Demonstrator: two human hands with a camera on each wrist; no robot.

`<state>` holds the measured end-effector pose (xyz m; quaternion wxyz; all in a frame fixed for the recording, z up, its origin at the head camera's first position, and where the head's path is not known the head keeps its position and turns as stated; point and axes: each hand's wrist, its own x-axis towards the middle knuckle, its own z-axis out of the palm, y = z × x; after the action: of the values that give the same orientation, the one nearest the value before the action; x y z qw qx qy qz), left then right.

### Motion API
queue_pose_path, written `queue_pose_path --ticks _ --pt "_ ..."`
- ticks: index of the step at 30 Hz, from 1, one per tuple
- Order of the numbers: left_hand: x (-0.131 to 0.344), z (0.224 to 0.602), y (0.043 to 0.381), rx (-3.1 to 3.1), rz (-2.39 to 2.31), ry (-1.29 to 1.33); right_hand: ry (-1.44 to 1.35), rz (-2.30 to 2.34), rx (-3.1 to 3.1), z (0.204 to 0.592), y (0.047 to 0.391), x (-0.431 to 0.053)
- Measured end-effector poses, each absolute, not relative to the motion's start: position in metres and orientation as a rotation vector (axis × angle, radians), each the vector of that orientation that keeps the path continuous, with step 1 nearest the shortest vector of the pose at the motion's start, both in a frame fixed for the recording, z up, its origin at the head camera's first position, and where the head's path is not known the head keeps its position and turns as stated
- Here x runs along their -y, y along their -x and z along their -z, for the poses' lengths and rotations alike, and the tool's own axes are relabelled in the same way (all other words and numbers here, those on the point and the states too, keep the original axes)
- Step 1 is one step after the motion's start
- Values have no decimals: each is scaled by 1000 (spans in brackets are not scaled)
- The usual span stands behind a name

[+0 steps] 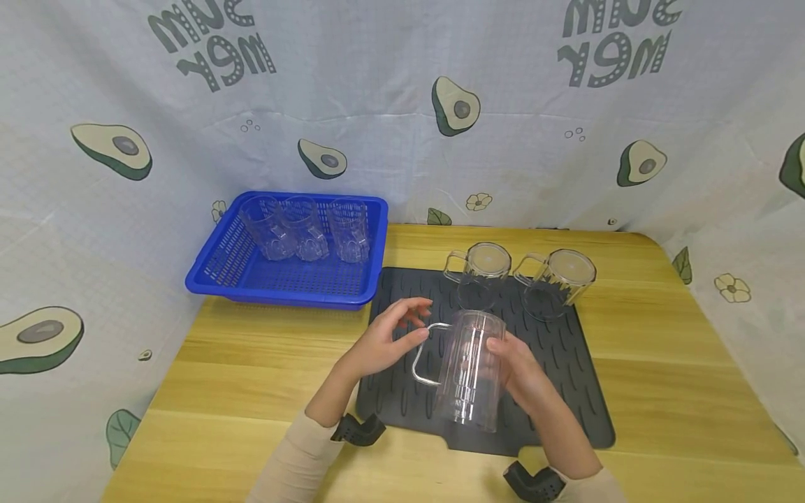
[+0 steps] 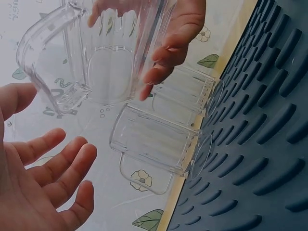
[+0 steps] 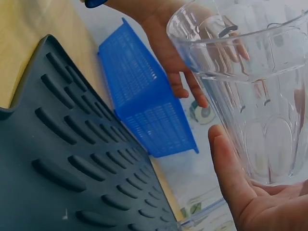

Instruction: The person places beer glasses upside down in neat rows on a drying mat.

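A clear glass mug [image 1: 472,370] is gripped in my right hand [image 1: 522,363], near its base, over the dark drying mat [image 1: 402,405]. The thumb lies along the mug's side, and its rim [image 3: 240,38] tilts toward me in the head view. My left hand [image 1: 386,339] is beside the mug's handle [image 1: 420,360], thumb close to it. In the left wrist view the left fingers [image 2: 72,163] spread loosely with nothing in them. Two more clear mugs, one at the mat's back [image 1: 481,276] and one to its right [image 1: 560,283], stand upside down.
A blue plastic basket [image 1: 283,297] sits at the back left of the wooden table [image 1: 251,363], with three clear glass mugs [image 1: 308,230] inside. Behind the table hangs a white curtain [image 1: 377,70] with avocado prints. Each wrist wears a black strap device [image 1: 360,429].
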<state>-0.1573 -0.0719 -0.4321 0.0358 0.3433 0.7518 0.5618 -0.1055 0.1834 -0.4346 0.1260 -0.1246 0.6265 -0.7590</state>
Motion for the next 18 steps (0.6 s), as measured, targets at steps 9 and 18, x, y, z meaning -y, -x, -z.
queue_pose_path --ticks 9,18 --pt "72 434 156 -2289 -1723 -1053 480 2216 -1997 424 105 -181" --pt "73 432 153 -2273 -1765 -1089 615 2197 -2064 418 104 -184"
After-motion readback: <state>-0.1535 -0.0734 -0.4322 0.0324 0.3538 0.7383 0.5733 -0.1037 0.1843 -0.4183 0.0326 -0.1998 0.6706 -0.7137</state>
